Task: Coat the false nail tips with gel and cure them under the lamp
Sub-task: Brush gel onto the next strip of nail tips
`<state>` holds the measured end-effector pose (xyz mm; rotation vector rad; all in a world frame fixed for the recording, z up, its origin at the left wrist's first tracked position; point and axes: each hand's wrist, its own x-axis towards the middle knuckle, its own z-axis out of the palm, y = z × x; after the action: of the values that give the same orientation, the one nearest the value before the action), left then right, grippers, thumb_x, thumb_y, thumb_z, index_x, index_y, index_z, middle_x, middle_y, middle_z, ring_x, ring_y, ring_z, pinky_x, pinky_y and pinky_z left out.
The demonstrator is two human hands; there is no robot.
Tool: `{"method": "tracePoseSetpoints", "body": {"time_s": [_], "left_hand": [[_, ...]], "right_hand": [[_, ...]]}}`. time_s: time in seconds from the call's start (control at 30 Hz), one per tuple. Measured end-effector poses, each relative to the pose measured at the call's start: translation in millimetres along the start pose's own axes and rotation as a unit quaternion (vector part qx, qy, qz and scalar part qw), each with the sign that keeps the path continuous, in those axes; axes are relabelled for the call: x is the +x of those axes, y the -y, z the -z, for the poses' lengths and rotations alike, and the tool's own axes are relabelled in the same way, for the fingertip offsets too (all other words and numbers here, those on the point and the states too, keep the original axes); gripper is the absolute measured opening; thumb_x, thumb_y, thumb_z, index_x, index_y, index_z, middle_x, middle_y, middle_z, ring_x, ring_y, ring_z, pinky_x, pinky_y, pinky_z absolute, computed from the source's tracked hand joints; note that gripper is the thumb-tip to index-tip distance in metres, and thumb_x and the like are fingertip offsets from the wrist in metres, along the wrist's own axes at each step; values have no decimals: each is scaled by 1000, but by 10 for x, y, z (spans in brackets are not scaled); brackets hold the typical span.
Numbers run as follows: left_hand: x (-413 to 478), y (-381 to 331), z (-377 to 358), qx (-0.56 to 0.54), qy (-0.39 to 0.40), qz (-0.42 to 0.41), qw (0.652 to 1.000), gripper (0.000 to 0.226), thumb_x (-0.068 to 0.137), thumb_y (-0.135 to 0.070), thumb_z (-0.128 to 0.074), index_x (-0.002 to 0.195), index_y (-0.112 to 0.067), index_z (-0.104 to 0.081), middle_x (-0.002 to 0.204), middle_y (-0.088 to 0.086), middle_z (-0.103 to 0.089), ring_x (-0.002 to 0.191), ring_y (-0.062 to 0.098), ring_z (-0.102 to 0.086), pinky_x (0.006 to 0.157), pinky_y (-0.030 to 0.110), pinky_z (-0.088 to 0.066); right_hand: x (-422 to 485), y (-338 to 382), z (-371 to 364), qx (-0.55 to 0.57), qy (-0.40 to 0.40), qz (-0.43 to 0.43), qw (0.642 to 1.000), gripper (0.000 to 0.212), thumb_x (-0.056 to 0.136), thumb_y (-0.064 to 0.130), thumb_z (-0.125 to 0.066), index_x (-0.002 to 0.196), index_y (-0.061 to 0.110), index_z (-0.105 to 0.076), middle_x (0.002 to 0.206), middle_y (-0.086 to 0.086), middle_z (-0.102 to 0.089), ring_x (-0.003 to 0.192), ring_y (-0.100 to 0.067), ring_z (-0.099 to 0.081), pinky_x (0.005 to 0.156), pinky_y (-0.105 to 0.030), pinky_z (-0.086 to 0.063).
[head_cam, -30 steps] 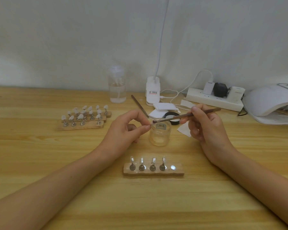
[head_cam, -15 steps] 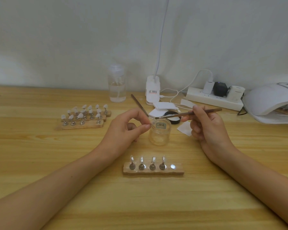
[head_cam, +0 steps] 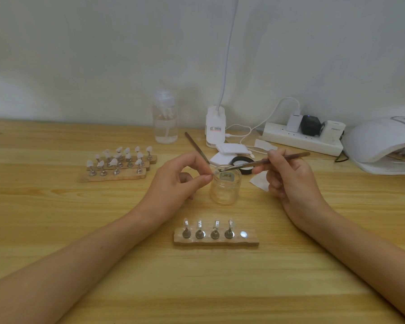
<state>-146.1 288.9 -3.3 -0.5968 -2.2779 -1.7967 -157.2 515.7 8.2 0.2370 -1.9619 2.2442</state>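
Two bare hands meet over a small clear glass jar at the centre of the frame.

Three wooden strips of white-tipped metal stands sit at mid-left on the pale wooden table. The left hand pinches a small clear false nail tip between thumb and forefinger, just above the jar's rim. The bristle end of a thin brown-handled brush, gripped like a pen by the right hand, lies against the tip. Below centre, a wooden strip with four clear tips lies flat. A white domed curing lamp stands at the right edge.
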Motion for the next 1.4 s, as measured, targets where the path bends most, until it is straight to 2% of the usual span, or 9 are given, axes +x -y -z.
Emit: {"method": "tracePoseSetpoints", "body": {"time_s": [0.3, 0.43, 0.57, 0.7, 0.83, 1.03, 1.17, 1.33, 1.4], "left_hand": [[2, -8, 0, 1, 0, 4, 1000, 15, 88, -7, -70, 81, -19, -64, 88, -14, -64, 54, 13, -52, 56, 22, -48], [2, -7, 1, 1, 1, 4, 1000, 17, 88, -7, -70, 80, -21, -64, 88, -13, -64, 55, 13, -52, 56, 23, -48], [1, -1, 5, 1, 2, 3, 1000, 16, 88, -8, -70, 81, -20, -64, 87, -13, -65, 55, 12, -52, 55, 21, -48], [6, -2, 4, 2, 1, 6, 1000, 18, 88, -9, -70, 80, -23, -64, 87, -13, -65, 55, 12, -53, 56, 22, -48], [5, -4, 5, 2, 0, 6, 1000, 19, 88, -8, -70, 79, -24, -65, 90, -14, -65, 55, 11, -53, 56, 21, -48], [4, -6, -10, 6, -8, 12, 1000, 20, 87, -6, -71, 78, -22, -63, 86, -17, -65, 54, 8, -54, 55, 20, -48], [0, -4, -11, 4, -7, 16, 1000, 18, 87, -8, -72, 78, -21, -63, 83, -18, -65, 54, 7, -54, 56, 19, -48], [1, 4, -13, 2, -7, 19, 1000, 14, 86, -10, -73, 79, -18, -64, 79, -17, -65, 55, 8, -53, 57, 19, -49], [1, 6, -11, 0, -8, 21, 1000, 14, 86, -11, -73, 79, -18, -64, 78, -18, -65, 55, 7, -53, 57, 19, -49]], "right_hand": [[-2, 10, 6, 12, -2, 3, 1000, 17, 98, 26, -52, 85, 15, -52, 76, -3, -73, 48, -8, -36, 39, -16, -26], [-24, 35, -23, 1, 31, 16, 999, 20, 90, 35, -55, 84, 16, -53, 77, -3, -72, 47, -7, -39, 40, -16, -28], [-8, 17, 1, 1, -4, 7, 1000, 18, 100, 23, -50, 85, 14, -53, 75, -4, -72, 47, -8, -36, 39, -16, -27], [-29, 37, -19, 2, 30, 32, 999, 19, 92, 34, -54, 83, 17, -54, 76, -3, -72, 47, -6, -39, 40, -15, -29], [-21, 17, -9, -8, -1, 18, 1000, 19, 101, 22, -49, 84, 15, -52, 74, -5, -72, 46, -7, -36, 39, -15, -28], [-46, 44, -34, -14, 22, 43, 999, 19, 91, 34, -56, 83, 17, -54, 76, -5, -72, 48, -7, -37, 40, -15, -30], [-32, 22, -5, -18, -10, 42, 999, 19, 101, 20, -49, 83, 15, -55, 73, -6, -72, 46, -8, -35, 39, -16, -29], [-47, 34, -24, -13, 18, 61, 998, 18, 95, 30, -55, 80, 20, -56, 76, -6, -72, 46, -8, -37, 40, -16, -30], [-41, 20, -22, -29, 7, 54, 998, 18, 99, 25, -53, 82, 18, -56, 76, -6, -72, 46, -8, -36, 40, -16, -29]]}}
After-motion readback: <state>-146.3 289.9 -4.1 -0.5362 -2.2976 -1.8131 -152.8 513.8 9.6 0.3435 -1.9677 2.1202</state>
